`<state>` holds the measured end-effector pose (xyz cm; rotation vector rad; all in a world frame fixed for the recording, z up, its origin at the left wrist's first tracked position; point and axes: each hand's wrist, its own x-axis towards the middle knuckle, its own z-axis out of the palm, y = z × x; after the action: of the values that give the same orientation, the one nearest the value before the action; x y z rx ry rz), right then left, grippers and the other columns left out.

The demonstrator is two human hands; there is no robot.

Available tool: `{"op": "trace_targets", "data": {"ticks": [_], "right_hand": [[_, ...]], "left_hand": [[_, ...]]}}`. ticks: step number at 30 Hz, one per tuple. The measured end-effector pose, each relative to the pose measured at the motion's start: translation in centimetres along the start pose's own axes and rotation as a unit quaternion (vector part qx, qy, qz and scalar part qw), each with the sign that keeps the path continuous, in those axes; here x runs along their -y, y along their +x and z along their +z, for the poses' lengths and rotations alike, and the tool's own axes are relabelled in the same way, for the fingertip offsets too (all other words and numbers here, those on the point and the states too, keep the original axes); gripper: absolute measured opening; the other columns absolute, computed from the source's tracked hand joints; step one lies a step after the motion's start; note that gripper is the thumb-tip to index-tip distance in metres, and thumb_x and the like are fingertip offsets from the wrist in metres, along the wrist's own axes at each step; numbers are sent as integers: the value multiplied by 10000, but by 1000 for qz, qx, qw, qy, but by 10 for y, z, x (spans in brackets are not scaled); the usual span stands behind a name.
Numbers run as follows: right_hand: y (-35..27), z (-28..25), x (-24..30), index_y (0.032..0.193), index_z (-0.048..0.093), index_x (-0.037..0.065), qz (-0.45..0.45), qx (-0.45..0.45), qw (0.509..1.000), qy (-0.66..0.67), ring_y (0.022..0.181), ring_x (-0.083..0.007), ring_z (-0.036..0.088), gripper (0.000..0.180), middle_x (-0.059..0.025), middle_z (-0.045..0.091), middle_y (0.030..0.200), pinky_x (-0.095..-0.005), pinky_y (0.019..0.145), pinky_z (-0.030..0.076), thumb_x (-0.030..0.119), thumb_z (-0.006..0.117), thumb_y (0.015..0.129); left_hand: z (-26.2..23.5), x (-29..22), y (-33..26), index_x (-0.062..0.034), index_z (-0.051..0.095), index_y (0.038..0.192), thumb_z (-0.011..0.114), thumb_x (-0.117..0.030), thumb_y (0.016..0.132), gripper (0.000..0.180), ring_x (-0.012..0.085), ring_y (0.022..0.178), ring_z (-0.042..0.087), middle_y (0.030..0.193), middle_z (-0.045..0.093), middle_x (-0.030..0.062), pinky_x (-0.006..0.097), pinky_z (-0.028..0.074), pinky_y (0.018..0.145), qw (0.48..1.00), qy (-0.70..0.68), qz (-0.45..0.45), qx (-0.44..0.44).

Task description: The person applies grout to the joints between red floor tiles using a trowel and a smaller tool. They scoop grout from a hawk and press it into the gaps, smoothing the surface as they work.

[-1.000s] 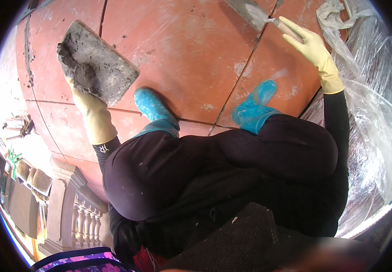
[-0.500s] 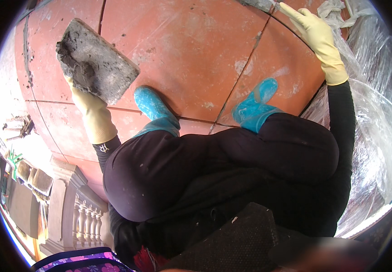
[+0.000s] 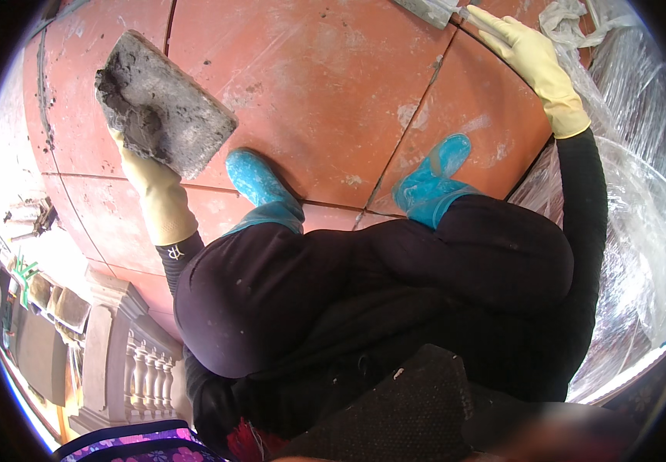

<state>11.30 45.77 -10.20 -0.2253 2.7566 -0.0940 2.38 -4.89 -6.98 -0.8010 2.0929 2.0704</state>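
Mortar work on a tiled floor (image 3: pixel 310 85), viewed from above. The left hand (image 3: pixel 152 185) holds a grey mortar board (image 3: pixel 198 123) from below at its lower left edge, the fingers hidden beneath. Wet mortar (image 3: pixel 139 115) is heaped, with a hollow in it, toward the board's left end; the right end bears only a thin coat. The right hand (image 3: pixel 529 55), toward the floor's upper right corner, grips a trowel (image 3: pixel 429 9) by its handle, which the fingers largely hide; the blade, cut off by the upper rim of the view, lies near a joint. Plastic sheeting (image 3: pixel 633 100) borders the floor's right edge. The work appears partway along: pale smears mark the tiles, mortar is left on the board, and joints near the rubber boots (image 3: pixel 260 179) look dark and recessed; how many are finished cannot be told
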Motion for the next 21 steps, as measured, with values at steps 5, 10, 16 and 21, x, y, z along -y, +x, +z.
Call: {"op": "trace_targets", "data": {"ticks": [5, 10, 16, 21], "right_hand": [[-1, 3, -33, 1434, 480, 452, -28, 34, 999, -14, 898, -304, 675, 578, -90, 698, 1021, -399, 761, 561, 188, 627, 942], [-5, 0, -51, 1498, 433, 352, -4, 121, 986, 111, 1063, -255, 662, 595, -48, 630, 1318, -355, 895, 557, 121, 594, 974], [-33, -1, -52, 1467, 460, 402, 51, 145, 988, -16, 1069, -319, 656, 587, -120, 665, 1212, -371, 891, 542, 173, 625, 952], [-58, 13, -48, 1459, 483, 387, 66, 93, 988, 108, 1167, -330, 619, 529, -135, 643, 1289, -378, 987, 503, 233, 626, 973]], "left_hand": [[-4, -4, -9, -90, 498, 1458, 491, -588, 992, 682, 270, 1304, 499, 1440, 525, 99, 419, 354, 1137, 1000, 5, -5, 6], [-8, 1, -3, -83, 508, 1446, 509, -561, 987, 662, 287, 1292, 513, 1418, 544, 113, 454, 383, 1119, 1000, 2, 8, -4], [-9, 1, -9, -89, 466, 1478, 493, -551, 1000, 666, 277, 1309, 497, 1447, 519, 105, 442, 365, 1135, 1000, 14, 24, -1], [-6, -6, -10, -81, 416, 1515, 462, -541, 1020, 678, 239, 1366, 434, 1515, 457, 84, 391, 306, 1168, 1000, 15, 1, 0]]}}
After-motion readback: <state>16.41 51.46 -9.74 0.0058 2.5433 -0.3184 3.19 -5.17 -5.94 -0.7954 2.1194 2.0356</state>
